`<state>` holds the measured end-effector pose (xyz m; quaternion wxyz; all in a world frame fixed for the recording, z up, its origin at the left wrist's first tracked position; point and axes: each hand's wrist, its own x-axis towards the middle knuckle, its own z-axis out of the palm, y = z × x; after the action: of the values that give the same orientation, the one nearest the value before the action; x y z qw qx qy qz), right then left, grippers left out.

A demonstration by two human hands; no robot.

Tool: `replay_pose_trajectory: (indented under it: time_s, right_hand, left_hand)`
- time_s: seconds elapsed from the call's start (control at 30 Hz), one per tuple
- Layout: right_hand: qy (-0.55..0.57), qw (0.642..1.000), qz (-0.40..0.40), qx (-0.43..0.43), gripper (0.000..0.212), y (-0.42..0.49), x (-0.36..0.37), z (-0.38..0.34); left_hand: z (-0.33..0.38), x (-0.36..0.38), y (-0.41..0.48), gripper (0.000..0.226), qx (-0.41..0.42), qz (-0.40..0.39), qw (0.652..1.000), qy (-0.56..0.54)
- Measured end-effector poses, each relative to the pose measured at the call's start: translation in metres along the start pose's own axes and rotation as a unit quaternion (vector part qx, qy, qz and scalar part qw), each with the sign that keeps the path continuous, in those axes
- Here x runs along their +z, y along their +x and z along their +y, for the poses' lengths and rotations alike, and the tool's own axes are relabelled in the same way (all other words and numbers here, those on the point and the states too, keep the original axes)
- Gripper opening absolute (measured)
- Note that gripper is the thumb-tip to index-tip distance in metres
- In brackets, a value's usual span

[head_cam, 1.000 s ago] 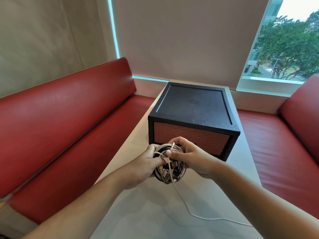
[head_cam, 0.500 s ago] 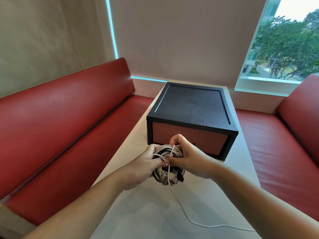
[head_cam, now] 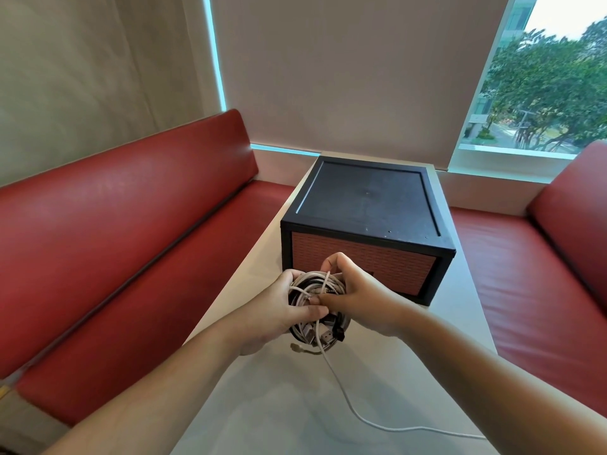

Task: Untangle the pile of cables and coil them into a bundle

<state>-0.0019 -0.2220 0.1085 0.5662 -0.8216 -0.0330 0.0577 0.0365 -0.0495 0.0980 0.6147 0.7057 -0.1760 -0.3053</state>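
Gripping the cable bundle (head_cam: pixel 316 291), left hand (head_cam: pixel 279 311) and right hand (head_cam: pixel 361 300) stay clamped; thumbs now touching.

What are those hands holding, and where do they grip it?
The coiled cable bundle: the left hand grips its left side, the right hand its right side, pinching the white cable crossing it.

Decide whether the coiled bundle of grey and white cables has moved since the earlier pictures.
No: the cable bundle stays before the left front corner of the red-fronted black box.
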Motion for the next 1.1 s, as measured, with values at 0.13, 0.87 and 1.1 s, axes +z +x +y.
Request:
replay_pose_trajectory:
  time_s: [0.13,0.87,1.1]
  right_hand:
    - [0.039,0.999,-0.020,0.018,0.034,0.000,-0.003,-0.002]
    - [0.203,0.966,-0.106,0.122,0.020,0.002,-0.019,0.000]
    - [0.147,0.961,-0.210,0.107,0.017,0.000,-0.024,-0.001]
  left_hand:
    - [0.000,-0.002,0.003,0.044,-0.008,-0.008,1.000,-0.009]
    - [-0.003,-0.013,0.001,0.033,-0.030,-0.102,0.991,-0.079]
    - [-0.007,-0.003,0.001,0.033,-0.024,-0.114,0.988,-0.098]
